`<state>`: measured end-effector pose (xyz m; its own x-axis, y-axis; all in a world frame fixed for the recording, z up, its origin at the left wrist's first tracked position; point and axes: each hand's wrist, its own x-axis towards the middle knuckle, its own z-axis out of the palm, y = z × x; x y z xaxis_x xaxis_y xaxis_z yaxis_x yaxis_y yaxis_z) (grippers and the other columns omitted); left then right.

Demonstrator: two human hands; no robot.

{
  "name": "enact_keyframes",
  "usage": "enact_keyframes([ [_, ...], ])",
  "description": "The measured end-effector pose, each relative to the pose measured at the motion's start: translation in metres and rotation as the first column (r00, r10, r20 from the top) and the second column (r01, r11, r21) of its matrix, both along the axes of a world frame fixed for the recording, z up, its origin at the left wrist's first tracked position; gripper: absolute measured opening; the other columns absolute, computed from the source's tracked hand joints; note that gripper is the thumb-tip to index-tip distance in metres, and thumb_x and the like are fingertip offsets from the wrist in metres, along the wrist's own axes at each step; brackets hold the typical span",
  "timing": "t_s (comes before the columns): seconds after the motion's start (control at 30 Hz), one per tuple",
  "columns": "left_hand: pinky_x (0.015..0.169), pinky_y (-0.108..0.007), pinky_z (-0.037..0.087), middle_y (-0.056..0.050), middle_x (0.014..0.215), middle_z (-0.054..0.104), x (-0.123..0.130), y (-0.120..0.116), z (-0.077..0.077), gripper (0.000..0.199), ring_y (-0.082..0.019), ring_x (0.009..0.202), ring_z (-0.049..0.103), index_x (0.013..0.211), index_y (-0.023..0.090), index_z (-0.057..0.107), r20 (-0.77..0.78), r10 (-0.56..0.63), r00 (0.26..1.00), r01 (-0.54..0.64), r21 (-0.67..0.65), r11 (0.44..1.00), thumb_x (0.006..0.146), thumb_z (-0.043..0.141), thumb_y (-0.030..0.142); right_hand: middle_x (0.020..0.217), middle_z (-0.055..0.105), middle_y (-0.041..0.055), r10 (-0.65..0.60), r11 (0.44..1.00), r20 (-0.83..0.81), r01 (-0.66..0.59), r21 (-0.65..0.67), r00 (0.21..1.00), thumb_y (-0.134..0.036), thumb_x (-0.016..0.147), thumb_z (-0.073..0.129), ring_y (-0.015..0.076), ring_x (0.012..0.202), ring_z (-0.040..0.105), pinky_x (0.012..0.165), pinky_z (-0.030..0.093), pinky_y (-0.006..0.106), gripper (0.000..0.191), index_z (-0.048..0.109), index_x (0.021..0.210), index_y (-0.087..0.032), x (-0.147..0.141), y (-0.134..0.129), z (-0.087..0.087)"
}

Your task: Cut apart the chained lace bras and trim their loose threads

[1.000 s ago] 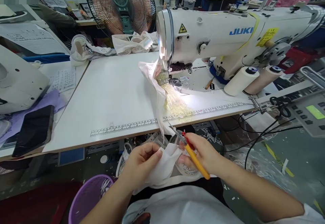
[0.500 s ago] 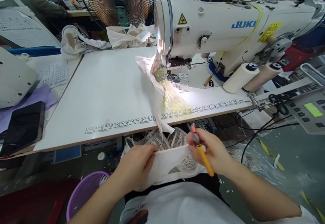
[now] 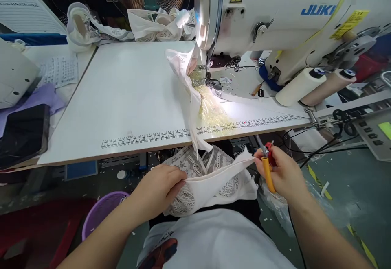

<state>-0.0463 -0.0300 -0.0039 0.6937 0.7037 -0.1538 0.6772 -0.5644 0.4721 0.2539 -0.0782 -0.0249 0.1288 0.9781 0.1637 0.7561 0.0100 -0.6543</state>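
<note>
A white lace bra (image 3: 210, 183) lies over my lap below the table edge, its smooth band stretched to the right. My left hand (image 3: 165, 183) is closed on the band's left part, thumb below and fingers on top. In my right hand (image 3: 281, 171) is a pair of scissors (image 3: 267, 173) with an orange and a red handle, blades pointing up and away. The right fingertips are close by the band's raised end; whether they also pinch it or a thread, I cannot tell. A white strap-like fabric piece (image 3: 192, 98) hangs from under the needle over the table edge.
A white JUKI sewing machine (image 3: 275, 16) stands on the white table (image 3: 131, 90) with its printed ruler. Two thread cones (image 3: 301, 86) sit at right. More white bras (image 3: 159, 25) lie at the back, a black phone (image 3: 26, 132) at left. A purple basket (image 3: 102, 212) stands below.
My right hand with the scissors has moved right, away from my left hand, and the bra's band is now drawn out between them. The view has tilted down.
</note>
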Motion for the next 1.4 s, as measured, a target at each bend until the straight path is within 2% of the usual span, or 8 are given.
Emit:
enact_keyframes([
  [0.17,0.066,-0.030,0.044,-0.004,0.076,0.067,0.010,0.002,0.007,0.026,-0.020,0.071,0.061,0.083,0.018,0.062,0.024,-0.114,0.993,0.114,0.013,0.993,0.085,0.037,0.018,0.095,0.062,0.0084,0.515,0.855,-0.095,-0.503,0.127,0.852,-0.009,0.067,0.052,0.0237,0.092,0.058,0.082,0.048,0.037,0.027,0.055,0.092,-0.019,-0.048,0.012,0.006],
  [0.27,0.067,-0.031,0.043,-0.003,0.072,0.065,0.018,0.003,0.006,0.021,-0.019,0.067,0.060,0.078,0.019,0.060,-0.014,-0.182,0.983,0.182,0.017,0.983,0.084,0.040,0.017,0.070,0.059,0.0031,0.661,0.745,-0.144,-0.666,0.016,0.736,-0.008,0.063,0.051,0.0206,0.072,0.058,0.065,0.049,0.032,0.015,0.049,0.072,-0.020,-0.079,0.017,0.002],
  [0.47,0.084,-0.037,0.040,-0.003,0.079,0.064,0.005,0.004,0.010,0.025,-0.020,0.074,0.060,0.085,0.019,0.060,-0.086,-0.272,0.958,0.276,0.038,0.960,0.072,0.043,0.006,0.067,0.053,-0.0025,0.501,0.739,-0.468,-0.641,-0.207,0.728,-0.006,0.059,0.052,0.0119,0.060,0.052,0.052,0.042,0.020,0.018,0.042,0.064,-0.019,-0.086,0.016,-0.006],
  [0.6,0.082,-0.035,0.042,-0.004,0.085,0.065,-0.019,0.004,0.018,0.026,-0.021,0.082,0.059,0.087,0.021,0.061,-0.020,-0.069,0.997,0.068,-0.067,0.995,0.084,0.037,0.013,0.069,0.050,-0.0030,0.375,0.743,-0.596,-0.615,-0.264,0.710,-0.012,0.064,0.057,0.0108,0.061,0.049,0.054,0.042,0.020,0.013,0.047,0.068,-0.018,-0.074,0.011,-0.004],
  [0.77,0.064,-0.025,0.045,-0.003,0.085,0.065,-0.027,-0.002,0.020,0.014,-0.019,0.078,0.060,0.084,0.022,0.059,0.195,0.253,0.948,-0.179,-0.332,0.926,0.083,0.045,0.023,0.061,0.038,-0.0047,0.273,0.751,-0.653,-0.580,-0.315,0.707,-0.022,0.067,0.062,0.0096,0.055,0.035,0.048,0.035,0.020,0.021,0.041,0.062,-0.019,-0.066,-0.001,0.005],
  [1.0,0.065,-0.027,0.044,-0.002,0.075,0.055,0.010,-0.010,0.008,0.011,-0.017,0.072,0.053,0.074,0.019,0.053,0.495,0.455,0.740,-0.187,-0.499,0.846,0.080,0.047,0.025,0.068,0.045,-0.0011,0.142,0.727,-0.738,-0.576,-0.375,0.659,-0.030,0.067,0.063,0.0119,0.059,0.037,0.052,0.033,0.024,0.026,0.039,0.067,-0.020,-0.055,-0.030,-0.015],
  [1.2,0.062,-0.026,0.043,-0.001,0.076,0.052,0.048,-0.019,-0.003,0.008,-0.014,0.068,0.051,0.088,0.019,0.048,0.609,0.411,0.678,-0.239,-0.345,0.908,0.082,0.045,0.023,0.067,0.046,-0.0018,0.189,0.765,-0.743,-0.571,-0.299,0.642,-0.036,0.069,0.065,0.0117,0.057,0.038,0.051,0.032,0.024,0.028,0.042,0.068,-0.020,-0.039,-0.037,-0.021],
  [1.4,0.053,-0.022,0.041,0.003,0.076,0.051,0.071,-0.020,-0.003,0.034,-0.011,0.059,0.050,0.112,0.023,0.033,0.678,0.262,0.687,-0.139,-0.231,0.963,0.081,0.041,0.013,0.081,0.060,0.0031,0.248,0.919,-0.662,-0.389,-0.071,0.707,-0.030,0.075,0.065,0.0174,0.074,0.053,0.066,0.042,0.029,0.020,0.047,0.075,-0.021,-0.033,-0.015,0.004],
])
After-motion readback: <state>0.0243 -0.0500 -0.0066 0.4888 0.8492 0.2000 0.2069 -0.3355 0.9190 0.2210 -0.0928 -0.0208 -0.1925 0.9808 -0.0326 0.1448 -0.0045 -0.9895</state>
